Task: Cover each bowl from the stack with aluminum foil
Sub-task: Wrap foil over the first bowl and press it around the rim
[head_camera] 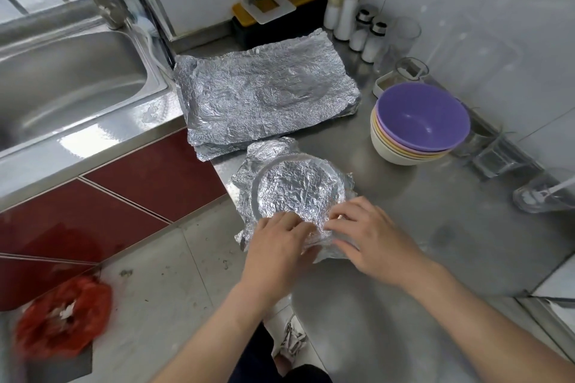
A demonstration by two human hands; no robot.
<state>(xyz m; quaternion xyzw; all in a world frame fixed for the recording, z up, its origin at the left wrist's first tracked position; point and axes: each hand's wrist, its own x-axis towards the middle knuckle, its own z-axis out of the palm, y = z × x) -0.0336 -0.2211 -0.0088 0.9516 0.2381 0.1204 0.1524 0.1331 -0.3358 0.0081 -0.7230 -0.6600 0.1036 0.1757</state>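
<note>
A bowl covered with crinkled aluminum foil [295, 190] stands near the front edge of the steel counter [420, 227]. My left hand [280, 242] and my right hand [370, 236] both press the foil down over the bowl's near rim, fingers curled onto the foil's edge. Behind it lies a pile of flat foil sheets [264, 93]. At the right stands a stack of bowls [417, 124] with a purple one on top and pink, yellow and cream ones beneath.
A steel sink [62, 87] with a tap lies at the left. Salt shakers and bottles [364, 31] line the back wall, with glass cups [494, 152] at the right. A red bag [62, 317] lies on the floor below.
</note>
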